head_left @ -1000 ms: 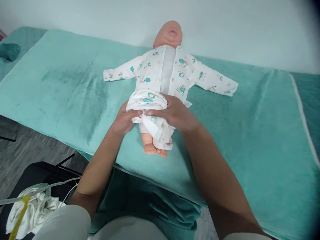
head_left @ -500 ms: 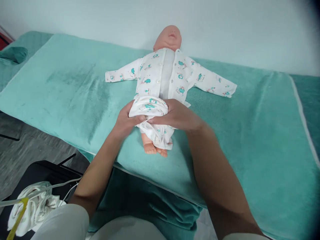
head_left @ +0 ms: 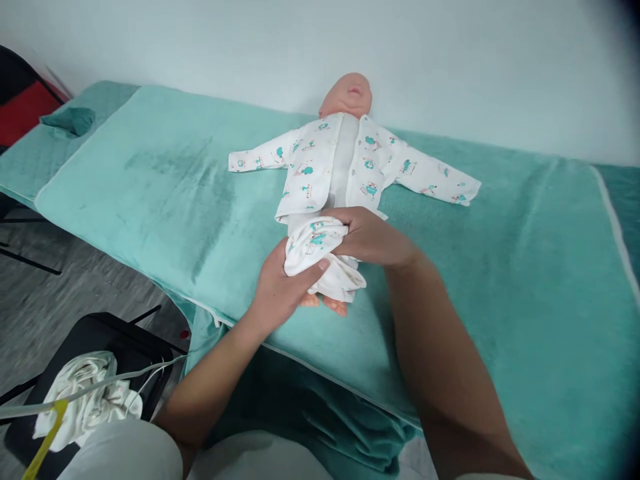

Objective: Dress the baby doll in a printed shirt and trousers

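Cloth (head_left: 315,243) may snag on doll's feet (head_left: 335,307), being bunched; left hand (head_left: 280,287) pinches it under thumb, right hand (head_left: 375,238) has its fingers hidden; its grip I cannot tell.

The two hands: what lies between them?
In the head view, bunched white patterned cloth lies between the left hand and the right hand.

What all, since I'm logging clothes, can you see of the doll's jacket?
The jacket looks like white cloth printed with teal and pinkish figures. Its open front has round fasteners along the edges. The supine doll wears it on the green cover, both long sleeves outspread. The right hand is near its lower edge.
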The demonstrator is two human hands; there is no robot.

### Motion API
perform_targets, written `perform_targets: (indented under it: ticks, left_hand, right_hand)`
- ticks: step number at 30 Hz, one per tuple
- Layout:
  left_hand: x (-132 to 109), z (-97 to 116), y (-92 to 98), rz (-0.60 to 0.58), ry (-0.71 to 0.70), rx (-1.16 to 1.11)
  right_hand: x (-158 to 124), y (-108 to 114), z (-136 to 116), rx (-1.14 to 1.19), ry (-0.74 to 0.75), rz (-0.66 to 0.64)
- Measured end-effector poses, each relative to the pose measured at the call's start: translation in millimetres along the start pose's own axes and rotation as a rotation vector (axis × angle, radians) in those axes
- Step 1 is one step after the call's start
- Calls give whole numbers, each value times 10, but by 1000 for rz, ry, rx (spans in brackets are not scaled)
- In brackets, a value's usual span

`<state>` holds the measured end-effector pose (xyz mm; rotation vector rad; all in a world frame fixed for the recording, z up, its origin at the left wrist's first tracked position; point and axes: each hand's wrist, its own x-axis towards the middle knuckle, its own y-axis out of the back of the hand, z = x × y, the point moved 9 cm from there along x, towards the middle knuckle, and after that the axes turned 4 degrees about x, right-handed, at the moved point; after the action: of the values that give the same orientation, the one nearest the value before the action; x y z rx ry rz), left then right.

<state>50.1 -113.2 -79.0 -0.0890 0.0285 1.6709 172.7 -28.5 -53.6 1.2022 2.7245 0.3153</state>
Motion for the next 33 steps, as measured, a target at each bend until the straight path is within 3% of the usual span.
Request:
perform_targets:
  ticks: [9, 17, 24, 28, 33]
  left_hand:
    - [-735, -113, -88, 218, 283, -457]
    - [-1137, -333, -172, 326, 464, -637]
    - [-1222, -690, -170, 323, 471, -612]
    - [-1165, -796, -12, 357, 410, -502]
    - [-1035, -768, 202, 313, 285, -264]
  right_hand:
    - [-23, -233, -28, -355, -96, -204]
    - [-56, -364, -30, -613, -131, -276]
    - [-106, -432, -5, -765, -225, -279]
    - [-102, -457, -8, -792, -218, -291]
    - [-93, -450, 20, -825, -204, -281]
